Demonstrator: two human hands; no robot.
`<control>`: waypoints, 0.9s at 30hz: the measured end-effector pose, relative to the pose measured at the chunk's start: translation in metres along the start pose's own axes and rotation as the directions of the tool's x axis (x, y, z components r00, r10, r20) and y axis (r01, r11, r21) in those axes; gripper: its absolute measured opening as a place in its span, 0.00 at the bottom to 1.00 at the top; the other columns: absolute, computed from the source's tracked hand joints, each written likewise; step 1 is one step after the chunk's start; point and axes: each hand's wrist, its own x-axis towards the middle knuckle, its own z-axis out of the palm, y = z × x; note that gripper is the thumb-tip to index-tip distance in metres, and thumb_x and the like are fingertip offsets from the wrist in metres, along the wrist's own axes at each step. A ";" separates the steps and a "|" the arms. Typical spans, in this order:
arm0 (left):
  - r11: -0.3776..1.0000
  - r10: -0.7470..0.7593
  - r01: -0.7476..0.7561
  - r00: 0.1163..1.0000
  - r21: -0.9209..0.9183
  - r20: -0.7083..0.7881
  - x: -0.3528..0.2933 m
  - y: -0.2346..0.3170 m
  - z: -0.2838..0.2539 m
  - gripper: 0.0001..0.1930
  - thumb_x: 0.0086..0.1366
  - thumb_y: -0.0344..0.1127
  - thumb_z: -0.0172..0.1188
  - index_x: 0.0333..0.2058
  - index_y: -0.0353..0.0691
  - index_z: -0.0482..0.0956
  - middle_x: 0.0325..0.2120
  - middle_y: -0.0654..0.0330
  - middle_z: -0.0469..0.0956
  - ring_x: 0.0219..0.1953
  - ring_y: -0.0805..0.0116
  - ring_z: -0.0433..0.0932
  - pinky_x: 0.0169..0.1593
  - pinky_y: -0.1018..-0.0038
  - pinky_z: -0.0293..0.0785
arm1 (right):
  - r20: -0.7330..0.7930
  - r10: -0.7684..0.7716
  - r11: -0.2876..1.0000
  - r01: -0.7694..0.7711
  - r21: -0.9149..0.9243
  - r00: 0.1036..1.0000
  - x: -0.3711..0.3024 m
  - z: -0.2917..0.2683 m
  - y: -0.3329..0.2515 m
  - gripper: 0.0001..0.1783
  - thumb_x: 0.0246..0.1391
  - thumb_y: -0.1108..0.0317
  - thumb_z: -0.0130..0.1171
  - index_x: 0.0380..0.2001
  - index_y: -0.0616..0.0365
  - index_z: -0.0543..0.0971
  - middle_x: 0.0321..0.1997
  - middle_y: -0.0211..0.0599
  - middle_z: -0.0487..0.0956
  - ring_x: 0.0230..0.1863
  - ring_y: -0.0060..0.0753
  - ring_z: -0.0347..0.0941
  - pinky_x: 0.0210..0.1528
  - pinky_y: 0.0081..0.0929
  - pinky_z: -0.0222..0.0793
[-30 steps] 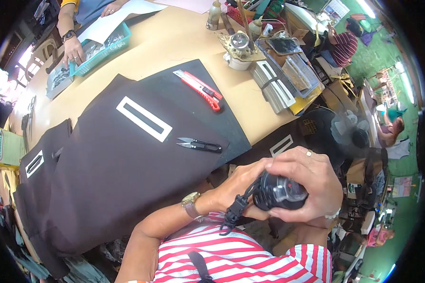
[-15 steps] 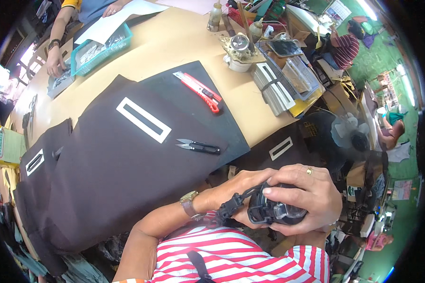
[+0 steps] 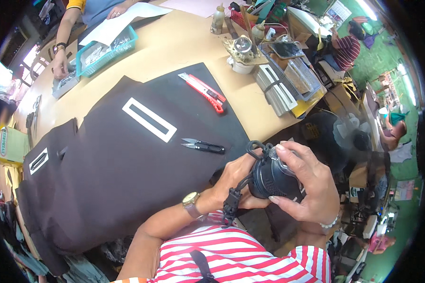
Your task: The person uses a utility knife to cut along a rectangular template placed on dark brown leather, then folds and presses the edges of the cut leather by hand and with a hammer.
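Note:
A black bottle (image 3: 269, 180) with a cord loop and a buckled strap is held in front of my chest. My left hand (image 3: 232, 181) is wrapped round its side, with a watch on that wrist. My right hand (image 3: 311, 188) grips it at the clear-topped end, thumb and fingers bent around it. Left of my hands, dark brown fabric (image 3: 127, 184) covers much of the table. On it lie black thread snips (image 3: 203, 145) and a white rectangular frame template (image 3: 149, 120). A red utility knife (image 3: 204, 93) rests on the black mat (image 3: 174, 78).
A bundle of strapped templates (image 3: 275, 89) and a cluttered basket (image 3: 295, 78) stand at the table's right edge. Another person's hand (image 3: 60, 66) reaches into a small box by a teal basket (image 3: 106, 54). A fan (image 3: 349, 134) stands to the right.
The bottle has turned in my hands, showing more of its black body and the loop on top. My right hand has opened wider around it.

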 end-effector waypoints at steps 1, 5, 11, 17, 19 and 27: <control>0.997 -0.080 0.080 0.996 -0.020 0.029 0.002 0.003 -0.003 0.47 0.33 0.42 0.76 0.53 0.32 0.63 0.40 0.47 0.74 0.40 0.48 0.78 0.43 0.64 0.75 | 0.017 -0.002 1.000 0.002 0.014 1.000 0.000 -0.003 -0.001 0.45 0.36 0.56 0.71 0.59 0.60 0.66 0.54 0.57 0.70 0.47 0.57 0.74 0.48 0.38 0.73; 0.991 -0.125 0.124 0.992 0.044 0.020 -0.001 0.001 -0.006 0.49 0.32 0.43 0.77 0.53 0.31 0.63 0.38 0.49 0.76 0.38 0.51 0.80 0.42 0.64 0.76 | 0.091 -0.016 0.998 0.011 0.056 0.996 -0.005 -0.009 0.004 0.55 0.30 0.47 0.74 0.59 0.68 0.65 0.56 0.63 0.69 0.53 0.60 0.71 0.52 0.37 0.71; 0.998 -0.051 0.053 0.995 -0.026 0.088 -0.003 0.009 -0.011 0.48 0.33 0.41 0.74 0.54 0.31 0.61 0.37 0.48 0.77 0.36 0.52 0.80 0.41 0.65 0.76 | 0.211 -0.104 0.989 0.079 0.124 0.972 0.001 -0.037 0.018 0.62 0.21 0.42 0.76 0.59 0.66 0.65 0.54 0.60 0.70 0.53 0.55 0.71 0.54 0.35 0.67; 0.921 0.087 0.053 0.937 -0.385 0.339 0.009 0.012 -0.016 0.42 0.34 0.42 0.74 0.50 0.36 0.67 0.38 0.52 0.76 0.42 0.56 0.78 0.45 0.67 0.74 | 0.232 -0.538 0.807 0.414 0.421 0.811 0.027 -0.012 0.036 0.47 0.28 0.49 0.74 0.55 0.61 0.73 0.54 0.50 0.72 0.58 0.51 0.67 0.56 0.48 0.61; 0.912 0.086 0.066 0.934 -0.405 0.346 0.007 0.014 -0.019 0.42 0.34 0.42 0.74 0.50 0.37 0.67 0.38 0.53 0.75 0.42 0.57 0.77 0.46 0.67 0.73 | 0.051 -0.531 0.732 0.427 0.531 0.846 0.031 0.006 0.031 0.42 0.25 0.53 0.76 0.48 0.59 0.77 0.48 0.47 0.76 0.48 0.49 0.75 0.49 0.40 0.69; 0.968 -0.061 0.125 0.958 -0.219 0.279 0.005 0.020 -0.020 0.42 0.33 0.49 0.72 0.49 0.39 0.69 0.43 0.52 0.73 0.46 0.51 0.76 0.45 0.64 0.74 | -0.098 -0.352 0.871 0.364 0.329 0.931 0.022 0.006 0.016 0.34 0.25 0.58 0.76 0.41 0.61 0.79 0.41 0.47 0.78 0.38 0.44 0.79 0.38 0.32 0.75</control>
